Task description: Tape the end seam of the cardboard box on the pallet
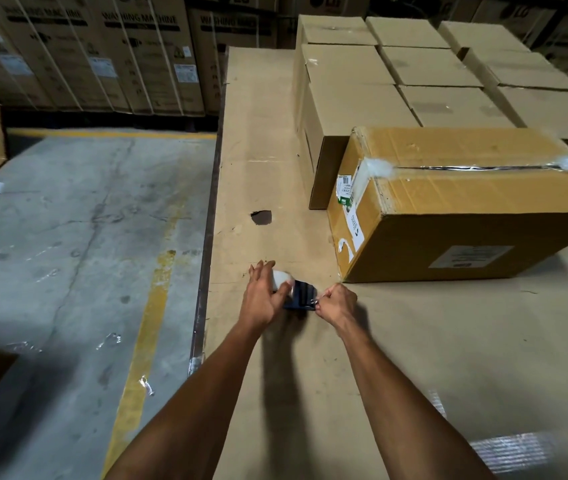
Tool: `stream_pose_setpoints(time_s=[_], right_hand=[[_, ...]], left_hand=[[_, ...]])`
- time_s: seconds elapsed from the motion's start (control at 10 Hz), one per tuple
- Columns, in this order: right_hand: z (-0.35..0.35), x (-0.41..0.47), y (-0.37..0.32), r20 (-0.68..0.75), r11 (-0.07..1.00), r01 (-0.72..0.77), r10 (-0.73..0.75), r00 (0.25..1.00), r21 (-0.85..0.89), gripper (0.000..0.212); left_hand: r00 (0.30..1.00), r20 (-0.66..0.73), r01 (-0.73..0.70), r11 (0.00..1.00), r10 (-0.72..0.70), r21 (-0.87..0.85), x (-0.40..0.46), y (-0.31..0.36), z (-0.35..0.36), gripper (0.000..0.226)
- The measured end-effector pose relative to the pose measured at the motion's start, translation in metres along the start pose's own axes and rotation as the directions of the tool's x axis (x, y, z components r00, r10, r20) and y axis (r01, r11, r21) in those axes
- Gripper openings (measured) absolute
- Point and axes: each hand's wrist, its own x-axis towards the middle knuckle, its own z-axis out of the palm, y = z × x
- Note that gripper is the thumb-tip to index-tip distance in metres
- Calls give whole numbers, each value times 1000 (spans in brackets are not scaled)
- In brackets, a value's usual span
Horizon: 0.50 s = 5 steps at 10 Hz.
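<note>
**Tape's not on the box yet, you're still freeing the end**

Your left hand [264,295] has a loose, curled grip around the roll end of the tape dispenser [293,292], fingers spread over the white tape roll [281,278]. Your right hand [336,302] is pinched shut on what looks like the loose end of the tape at the dark blade side. My guess is you're holding it low like that to brace the dispenser while you peel a starter tab.

The cardboard box [455,202] you're after sits ahead and to the right of your hands on the sheet of flat cardboard [258,161] that covers the pallet. It's near but not touching you. Its end face [348,216] points toward you and to the left, with old labels and a scrap of crumpled clear tape at the top corner. The long top seam [476,167] already has shiny tape along it.

There's good room to work. The cardboard sheet in front of that end face is bare apart from a torn hole [261,217] further out. Behind the box, the stacked plain cartons [344,98] sit tight against it, so come at it from your side. Mind the pallet edge [206,271] on your left, because it drops to the concrete floor [67,237] just beside your left arm.
</note>
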Motion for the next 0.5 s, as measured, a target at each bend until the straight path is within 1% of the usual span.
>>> stream_pose_setpoints(time_s=[0.1,0.2,0.3,0.4,0.5], right_hand=[[12,19,12,9,1000,-14,14,1000,18,5],[3,6,1,17,998,-29,29,999,53,6],[12,20,13,22,990,-82,80,997,113,12],[40,59,38,29,982,-111,108,994,152,22],[52,79,46,55,987,-98,92,994,123,29]], left_hand=[[994,49,102,973,-94,-209,1,-8,-8,87],[988,73,150,947,-135,-285,5,-12,-12,91],[997,79,18,996,-11,-83,2,-1,-11,69],[996,13,-87,993,86,84,-4,6,-5,60],[996,-40,-76,985,83,153,-5,9,-1,60]])
